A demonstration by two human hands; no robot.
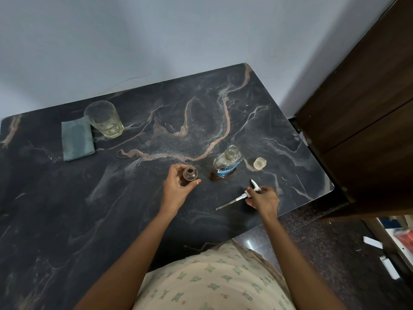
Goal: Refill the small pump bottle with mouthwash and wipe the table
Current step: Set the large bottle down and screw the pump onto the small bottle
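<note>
A patterned cream garment point(214, 280) fills the bottom edge, and two bare arms reach from it over the dark marbled table point(67, 209). The left hand point(176, 189) has its fingers point(177, 169) and thumb curled round one small bottle point(190, 173), which stands upright with its neck open. The right hand point(263, 199) pinches one white pump point(251, 190) in its fingers point(267, 188), the tube slanting toward the left hand. Just beyond and between both sets of fingers stands one mouthwash bottle point(226, 165), uncapped. Its one cap point(260, 163) lies beyond the right fingers. Well beyond the left fingers are one glass point(104, 119) and, just beside it, one folded cloth point(77, 140).
</note>
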